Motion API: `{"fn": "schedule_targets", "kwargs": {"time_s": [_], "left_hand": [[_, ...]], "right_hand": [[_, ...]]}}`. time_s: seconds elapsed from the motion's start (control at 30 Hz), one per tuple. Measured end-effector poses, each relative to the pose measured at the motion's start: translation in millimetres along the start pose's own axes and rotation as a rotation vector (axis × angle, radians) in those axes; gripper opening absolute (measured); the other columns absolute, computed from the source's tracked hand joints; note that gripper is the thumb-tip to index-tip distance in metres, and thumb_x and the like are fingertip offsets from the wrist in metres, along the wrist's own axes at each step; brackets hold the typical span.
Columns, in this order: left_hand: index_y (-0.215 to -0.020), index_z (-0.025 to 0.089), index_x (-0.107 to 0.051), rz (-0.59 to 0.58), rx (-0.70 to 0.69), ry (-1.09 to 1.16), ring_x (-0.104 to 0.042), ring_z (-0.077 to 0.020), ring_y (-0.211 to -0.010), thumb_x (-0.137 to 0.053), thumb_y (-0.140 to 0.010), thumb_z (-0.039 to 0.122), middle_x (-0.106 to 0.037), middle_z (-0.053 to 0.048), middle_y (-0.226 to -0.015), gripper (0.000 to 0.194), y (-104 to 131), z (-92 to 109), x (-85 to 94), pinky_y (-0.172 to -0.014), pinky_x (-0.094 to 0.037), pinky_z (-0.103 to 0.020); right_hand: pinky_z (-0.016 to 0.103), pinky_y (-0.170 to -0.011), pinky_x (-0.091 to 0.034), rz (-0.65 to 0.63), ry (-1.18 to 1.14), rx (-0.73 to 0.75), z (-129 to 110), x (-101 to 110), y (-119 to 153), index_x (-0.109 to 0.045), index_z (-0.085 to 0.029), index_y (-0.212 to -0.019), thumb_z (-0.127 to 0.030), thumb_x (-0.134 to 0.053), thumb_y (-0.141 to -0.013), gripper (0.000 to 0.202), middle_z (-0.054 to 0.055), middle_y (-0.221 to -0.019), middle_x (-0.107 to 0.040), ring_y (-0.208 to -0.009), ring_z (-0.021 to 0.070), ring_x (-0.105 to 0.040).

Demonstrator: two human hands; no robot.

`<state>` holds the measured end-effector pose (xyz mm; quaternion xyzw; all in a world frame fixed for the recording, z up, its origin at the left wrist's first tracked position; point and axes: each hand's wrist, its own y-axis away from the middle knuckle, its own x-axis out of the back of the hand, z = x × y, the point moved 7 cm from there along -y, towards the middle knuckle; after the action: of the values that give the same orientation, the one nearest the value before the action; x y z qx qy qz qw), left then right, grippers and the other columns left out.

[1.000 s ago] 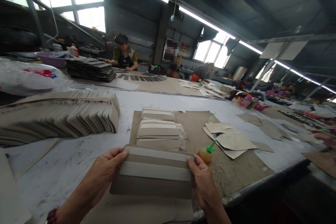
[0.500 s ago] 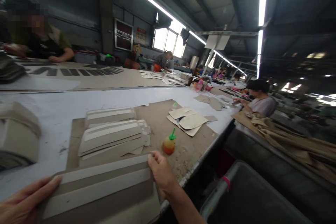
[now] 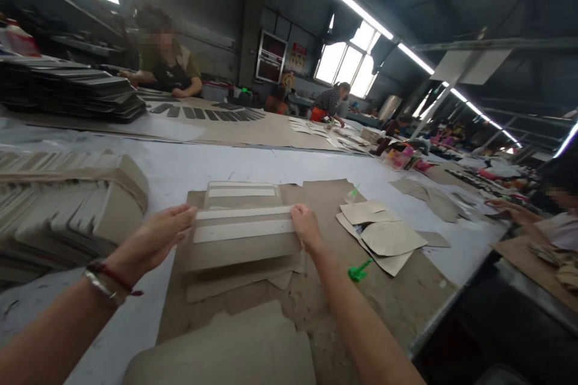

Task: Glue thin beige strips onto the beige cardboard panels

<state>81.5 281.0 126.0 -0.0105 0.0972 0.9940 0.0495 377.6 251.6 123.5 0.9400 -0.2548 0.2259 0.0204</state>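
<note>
A beige panel with two white strips (image 3: 244,240) is stretched between my hands, above a pile of similar pieces (image 3: 239,286). My left hand (image 3: 165,234) pinches its upper left corner. At the upper right corner, my right hand (image 3: 307,225) grips it between thumb and fingers. Just behind lies another panel with white strips (image 3: 244,192). Nearest me is a stack of plain beige pieces (image 3: 226,352). A green-topped bottle (image 3: 359,271) stands right of my right forearm, its body mostly hidden.
Banded beige pieces (image 3: 112,204) stand at the left, with a dark stack (image 3: 67,90) behind. Curved cream pieces (image 3: 392,237) lie right of centre. One person (image 3: 169,66) works across the table, another (image 3: 329,102) farther back, a third (image 3: 560,216) at the right.
Both hands have carried the panel forward from near me to over the pile. The view has swung left, bringing the banded pieces and dark stack further in.
</note>
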Motion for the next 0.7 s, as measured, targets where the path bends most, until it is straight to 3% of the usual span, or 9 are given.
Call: {"fn": "schedule_targets", "kwargs": {"time_s": [0.07, 0.17, 0.3, 0.37, 0.4, 0.47, 0.53, 0.6, 0.7], "left_hand": [[-0.132, 0.002, -0.042, 0.027, -0.018, -0.090, -0.052, -0.0227, -0.110, -0.056, -0.089, 0.038, -0.061, -0.013, -0.111, 0.057, 0, -2, 7.2, -0.102, -0.035, -0.039], [-0.135, 0.008, -0.042, 0.059, 0.000, -0.225, -0.053, -0.0271, -0.107, -0.063, -0.080, 0.045, -0.059, -0.012, -0.112, 0.069, 25, -21, 30.8, -0.102, -0.034, -0.042], [-0.126, 0.022, -0.054, 0.078, 0.071, -0.486, -0.054, -0.0343, -0.107, -0.071, -0.061, 0.060, -0.061, -0.009, -0.114, 0.076, 97, -81, 73.3, -0.100, -0.037, -0.048], [-0.131, 0.034, -0.048, 0.108, 0.059, -0.644, -0.051, -0.0346, -0.117, -0.064, -0.066, 0.070, -0.056, -0.004, -0.128, 0.076, 142, -117, 89.4, -0.102, -0.037, -0.051], [-0.134, 0.038, -0.043, 0.152, -0.040, -0.738, -0.046, -0.0337, -0.125, -0.057, -0.072, 0.072, -0.050, -0.003, -0.136, 0.072, 163, -128, 93.7, -0.106, -0.033, -0.051], [-0.142, 0.042, -0.028, 0.215, -0.265, -0.889, -0.040, -0.0320, -0.131, -0.050, -0.077, 0.073, -0.042, -0.002, -0.144, 0.076, 202, -146, 91.9, -0.112, -0.027, -0.052], [-0.146, 0.041, -0.018, 0.238, -0.309, -0.931, -0.038, -0.0316, -0.133, -0.047, -0.079, 0.073, -0.036, -0.004, -0.148, 0.080, 227, -168, 87.0, -0.113, -0.027, -0.052], [-0.148, 0.039, -0.013, 0.214, -0.314, -0.944, -0.035, -0.0337, -0.135, -0.049, -0.080, 0.068, -0.030, -0.006, -0.151, 0.082, 237, -183, 77.7, -0.111, -0.030, -0.056], [-0.149, 0.034, -0.011, 0.180, -0.370, -0.945, -0.033, -0.0349, -0.136, -0.053, -0.082, 0.061, -0.026, -0.010, -0.153, 0.084, 232, -189, 58.1, -0.107, -0.034, -0.057]], "right_hand": [[0.036, -0.087, -0.040, 0.029, 0.113, 0.039, -4, -1, -2, -0.059, -0.005, -0.110, -0.022, -0.048, -0.084, 0.033, 0.015, -0.099, -0.063, -0.093, 0.0227, -0.056], [0.036, -0.088, -0.041, -0.071, 0.223, 0.117, -6, -4, 34, -0.058, -0.008, -0.118, -0.026, -0.047, -0.086, 0.038, 0.014, -0.103, -0.064, -0.092, 0.0228, -0.057], [0.035, -0.088, -0.043, -0.268, 0.309, 0.212, 7, 11, 122, -0.066, -0.018, -0.104, -0.034, -0.050, -0.086, 0.028, 0.008, -0.101, -0.066, -0.091, 0.0221, -0.059], [0.039, -0.090, -0.043, -0.268, 0.406, 0.255, 24, 30, 163, -0.066, -0.019, -0.104, -0.037, -0.049, -0.088, 0.030, 0.010, -0.104, -0.066, -0.097, 0.0248, -0.059], [0.041, -0.093, -0.042, -0.233, 0.448, 0.258, 36, 41, 180, -0.066, -0.018, -0.105, -0.040, -0.048, -0.088, 0.033, 0.012, -0.106, -0.066, -0.101, 0.0269, -0.058], [0.047, -0.097, -0.039, -0.149, 0.496, 0.216, 62, 58, 209, -0.064, -0.015, -0.112, -0.044, -0.047, -0.088, 0.041, 0.015, -0.112, -0.064, -0.109, 0.0308, -0.054], [0.050, -0.100, -0.036, -0.128, 0.487, 0.138, 85, 62, 232, -0.061, -0.013, -0.119, -0.047, -0.046, -0.088, 0.049, 0.017, -0.117, -0.062, -0.113, 0.0330, -0.052], [0.051, -0.103, -0.034, -0.130, 0.461, 0.073, 96, 53, 249, -0.057, -0.009, -0.125, -0.050, -0.044, -0.089, 0.057, 0.020, -0.123, -0.059, -0.117, 0.0349, -0.049], [0.052, -0.104, -0.032, -0.098, 0.425, 0.051, 91, 31, 264, -0.051, -0.002, -0.131, -0.054, -0.040, -0.090, 0.067, 0.024, -0.129, -0.054, -0.123, 0.0368, -0.045]]}}
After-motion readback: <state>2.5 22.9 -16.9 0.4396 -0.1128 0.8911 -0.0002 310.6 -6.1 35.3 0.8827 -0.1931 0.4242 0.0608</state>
